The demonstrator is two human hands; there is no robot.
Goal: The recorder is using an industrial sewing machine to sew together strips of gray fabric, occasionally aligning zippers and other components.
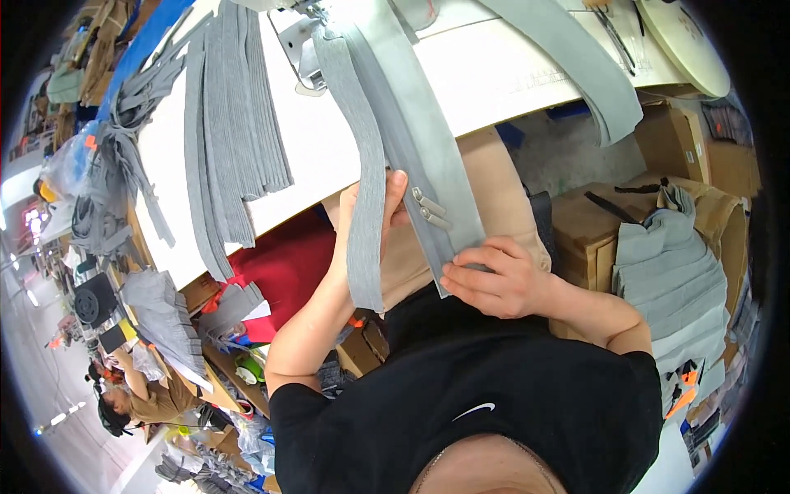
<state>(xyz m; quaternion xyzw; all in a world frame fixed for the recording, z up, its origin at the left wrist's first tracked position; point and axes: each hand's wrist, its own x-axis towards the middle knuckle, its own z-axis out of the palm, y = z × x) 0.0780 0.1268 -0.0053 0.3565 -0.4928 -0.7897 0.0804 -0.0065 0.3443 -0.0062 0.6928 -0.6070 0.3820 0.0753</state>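
A long grey zipper strip [448, 165] with a paler fabric band comes down from the sewing machine [306, 58] toward me. Two metal zipper sliders [429, 207] sit on it side by side. My right hand [498, 278] pinches its lower end, fingers curled over the edge. Left of the zipper hangs a ribbed grey fabric strip [369, 177], its top also at the machine and its loose end below the table edge. My left hand [393, 202] is closed on this ribbed strip, thumb beside the zipper; the strip hides most of its fingers.
Ribbed grey strips [239, 123] lie stacked on the white table [317, 156]. A pale fabric band [576, 58] hangs over the table's right edge, near tweezers [617, 41]. Folded grey fabric [671, 255] rests by cardboard boxes [584, 226]. Another person [136, 395] is at far left.
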